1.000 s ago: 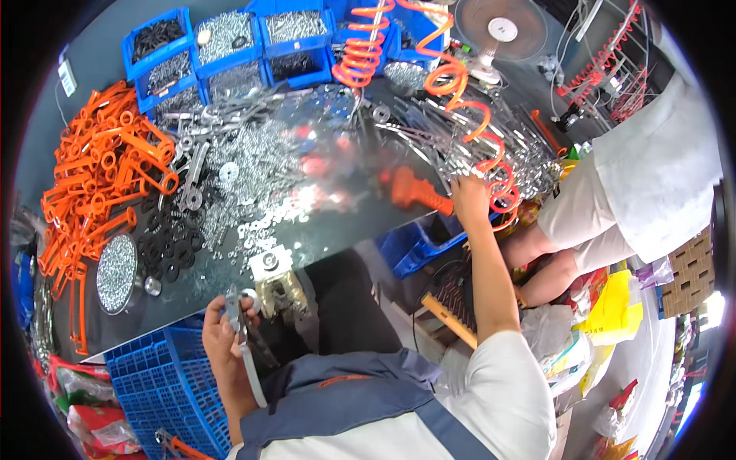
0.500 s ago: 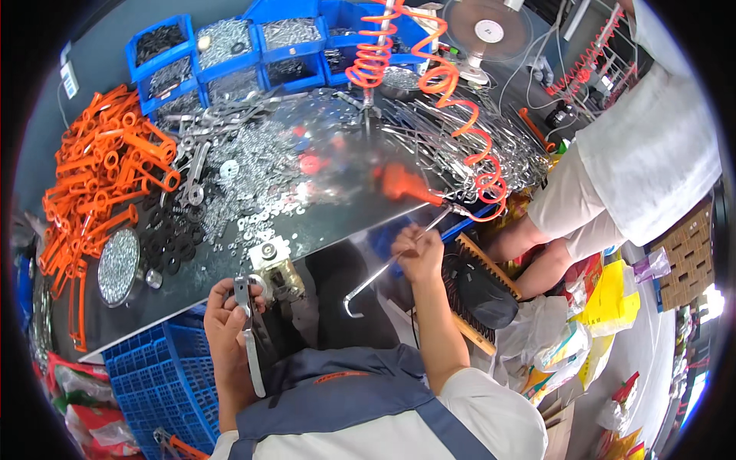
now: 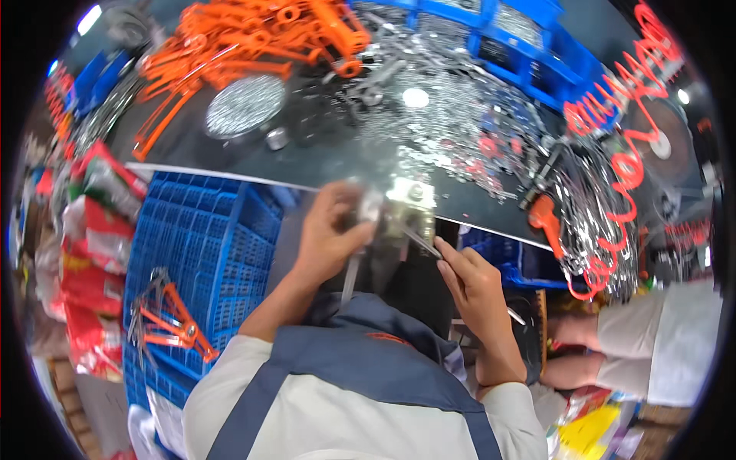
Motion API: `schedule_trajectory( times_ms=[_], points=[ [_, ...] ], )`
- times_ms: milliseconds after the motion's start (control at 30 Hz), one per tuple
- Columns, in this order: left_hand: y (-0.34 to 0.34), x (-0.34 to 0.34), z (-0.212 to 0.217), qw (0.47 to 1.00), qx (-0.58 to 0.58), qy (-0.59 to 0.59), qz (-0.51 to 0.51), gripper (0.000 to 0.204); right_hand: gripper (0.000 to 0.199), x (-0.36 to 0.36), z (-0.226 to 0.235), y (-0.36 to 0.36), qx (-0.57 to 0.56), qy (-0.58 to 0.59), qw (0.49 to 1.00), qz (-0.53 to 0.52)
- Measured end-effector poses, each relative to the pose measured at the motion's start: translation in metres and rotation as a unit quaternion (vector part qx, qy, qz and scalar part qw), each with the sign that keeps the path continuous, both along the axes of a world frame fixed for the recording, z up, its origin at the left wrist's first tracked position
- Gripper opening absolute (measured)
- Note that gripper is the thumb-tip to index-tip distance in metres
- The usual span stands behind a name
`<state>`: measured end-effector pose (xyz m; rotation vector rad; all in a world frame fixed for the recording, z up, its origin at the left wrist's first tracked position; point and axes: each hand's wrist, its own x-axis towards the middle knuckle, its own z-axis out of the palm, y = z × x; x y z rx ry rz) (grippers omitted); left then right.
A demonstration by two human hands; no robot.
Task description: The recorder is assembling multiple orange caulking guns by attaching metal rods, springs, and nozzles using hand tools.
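My left hand (image 3: 326, 234) is closed around a flat silver metal piece (image 3: 351, 277), blurred at its upper end, just left of a small metal fixture (image 3: 412, 195) at the table's front edge. From the right, my right hand (image 3: 477, 284) grips a thin metal rod (image 3: 420, 241). One end points up toward the fixture, and the other comes out below the hand. Whether the rod touches the fixture cannot be made out. An orange-bodied driver tool (image 3: 545, 221) with a coiled hose lies at the table edge, right of both hands.
Orange handles (image 3: 253, 38) are heaped at the far left, near a round dish (image 3: 245, 105) of small metal parts. Loose washers (image 3: 452, 115) and blue bins (image 3: 529, 46) lie beyond. A blue crate (image 3: 203, 222) stands below left. Another person's leg (image 3: 575, 333) is at right.
The view has swung left. My right hand has brought the rod to the fixture, its hooked end no longer in sight. My left hand has lifted its piece toward the fixture. The blurred driver now rests.
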<state>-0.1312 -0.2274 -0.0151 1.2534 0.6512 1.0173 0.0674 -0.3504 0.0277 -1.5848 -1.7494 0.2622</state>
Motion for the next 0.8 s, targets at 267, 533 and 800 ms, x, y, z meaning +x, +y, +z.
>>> schedule_trajectory(
  times_ms=[267, 533, 800],
  points=[
    [-0.008, -0.008, -0.015, 0.973, 0.150, 0.133, 0.112, 0.050, 0.025, -0.020, -0.007, 0.014, 0.007, -0.117, 0.993, 0.015],
    [0.001, -0.002, -0.003, 0.847, 0.459, 0.260, 0.068, 0.041, 0.018, -0.020, -0.060, 0.023, -0.021, 0.090, 0.995, 0.047],
    [-0.006, -0.009, 0.046, 0.705, 0.626, 0.330, 0.047, 0.042, 0.030, -0.045, -0.035, 0.074, 0.035, 0.312, 0.950, -0.003]
  ],
)
